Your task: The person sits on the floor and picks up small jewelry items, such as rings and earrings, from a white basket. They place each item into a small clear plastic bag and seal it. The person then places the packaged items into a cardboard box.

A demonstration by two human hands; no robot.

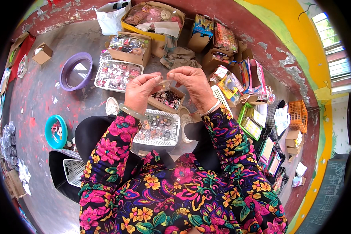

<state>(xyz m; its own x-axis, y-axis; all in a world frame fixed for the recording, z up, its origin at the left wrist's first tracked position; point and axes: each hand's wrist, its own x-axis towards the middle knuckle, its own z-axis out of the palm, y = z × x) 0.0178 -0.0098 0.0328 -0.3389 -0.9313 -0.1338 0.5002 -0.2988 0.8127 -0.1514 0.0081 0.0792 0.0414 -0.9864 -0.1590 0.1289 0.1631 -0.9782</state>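
Observation:
Both hands are raised in front of me, close together, with fingers pinched. My left hand (140, 91) and my right hand (195, 85) hold a small see-through piece (167, 83) between them; it looks like clear plastic, but its kind is too small to tell. Under the hands stands a cardboard box (160, 104) of small dark and pink items. Nearer, between my legs, a white plastic basket (176, 130) holds many small packaged pieces. A bangle circles my left wrist and a white band my right.
Ahead left are a white basket of clear packets (119, 76) and a cardboard box (129, 46). A purple basin (76, 71) and a teal basin (56, 131) sit on the floor. Right, a green basket (250, 121) and an orange crate (298, 116) stand near the wall.

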